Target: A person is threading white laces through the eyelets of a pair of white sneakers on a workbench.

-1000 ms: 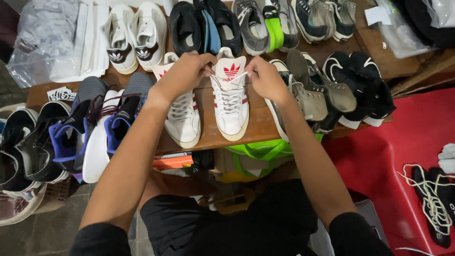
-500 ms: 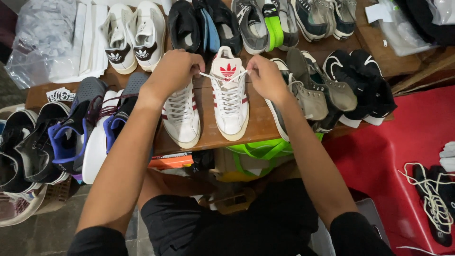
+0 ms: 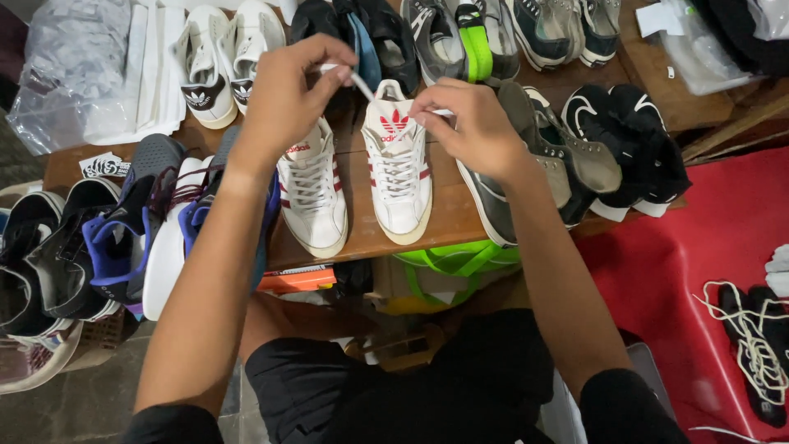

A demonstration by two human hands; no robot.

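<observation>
Nearly laced, this white sneaker (image 3: 400,177) with red stripes.
Both my left hand (image 3: 283,94) and right hand (image 3: 472,123) pinch lace ends (image 3: 359,82) above its tongue; knot not yet tied; its mate (image 3: 312,193) waits alongside.

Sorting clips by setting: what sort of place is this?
Likely a shoe stall or repair workshop: a wooden table crowded with assorted sneakers, loose laces on a red surface, and hands lacing a white sneaker.

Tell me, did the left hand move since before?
Yes. The left hand lifted up off the left shoe, pulling a white lace.
</observation>
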